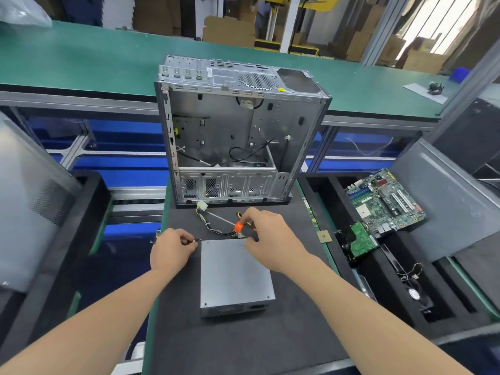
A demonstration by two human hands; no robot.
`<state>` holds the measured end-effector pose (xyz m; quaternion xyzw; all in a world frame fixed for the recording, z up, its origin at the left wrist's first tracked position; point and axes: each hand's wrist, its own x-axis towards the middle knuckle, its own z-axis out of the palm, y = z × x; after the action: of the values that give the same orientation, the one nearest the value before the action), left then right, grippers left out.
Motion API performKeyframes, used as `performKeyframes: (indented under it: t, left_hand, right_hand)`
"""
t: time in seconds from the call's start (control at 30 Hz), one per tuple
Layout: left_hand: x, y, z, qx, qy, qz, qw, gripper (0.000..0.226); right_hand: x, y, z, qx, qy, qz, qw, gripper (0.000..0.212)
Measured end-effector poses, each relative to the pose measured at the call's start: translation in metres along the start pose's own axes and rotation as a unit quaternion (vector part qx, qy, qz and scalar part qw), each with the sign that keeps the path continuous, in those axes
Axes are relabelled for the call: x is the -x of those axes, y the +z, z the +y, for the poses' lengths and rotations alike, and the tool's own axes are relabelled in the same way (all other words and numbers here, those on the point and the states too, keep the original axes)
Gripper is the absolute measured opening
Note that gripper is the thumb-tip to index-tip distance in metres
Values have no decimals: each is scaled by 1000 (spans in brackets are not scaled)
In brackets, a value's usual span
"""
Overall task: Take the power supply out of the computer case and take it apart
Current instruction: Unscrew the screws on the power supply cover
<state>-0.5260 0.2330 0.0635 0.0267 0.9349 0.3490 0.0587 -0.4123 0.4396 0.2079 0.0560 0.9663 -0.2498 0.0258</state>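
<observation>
The PSU [235,272] lies on the desk [243,342], out of the case [243,131] at 12 o'clock, its cover on. At 10 o'clock the left hand [173,250] pinches a small part; at 1 o'clock the right hand [267,239] grips a screwdriver [238,226]. Removal looks done; dismantling barely begun.

bare left forearm [108,315], bare right forearm [365,301], uncovered as far as seen, bare left grip [173,250], bare right grip [267,239]
</observation>
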Motion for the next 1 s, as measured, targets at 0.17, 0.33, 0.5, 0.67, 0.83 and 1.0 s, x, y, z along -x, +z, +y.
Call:
performKeyframes:
  t: [0.17, 0.33, 0.5, 0.67, 0.83, 1.0]
  left_hand:
    - [0, 0, -2, 10, 3, 3, 1000, 11]
    - [2, 2, -6, 21, 17, 7, 1000, 11]
    - [2, 2, -10, 41, 24, 7, 999, 14]
    - [7, -3, -4, 59, 29, 30, 997, 15]
    - [20, -12, 20, 58, 62, 45, 995, 17]
    - [43, -14, 44, 95, 70, 34, 992, 17]
  right_hand:
    - [4, -3, 0, -1, 1, 2, 1000, 32]
    - [9, -5, 1, 0, 5, 6, 1000, 32]
    - [13, -7, 3, -8, 1, 21, 1000, 31]
    - [14, -13, 4, -5, 2, 37, 999, 32]
    - [13, -18, 8, -18, 17, 35, 999, 42]
    - [14, -21, 22, -71, 66, 38, 995, 42]
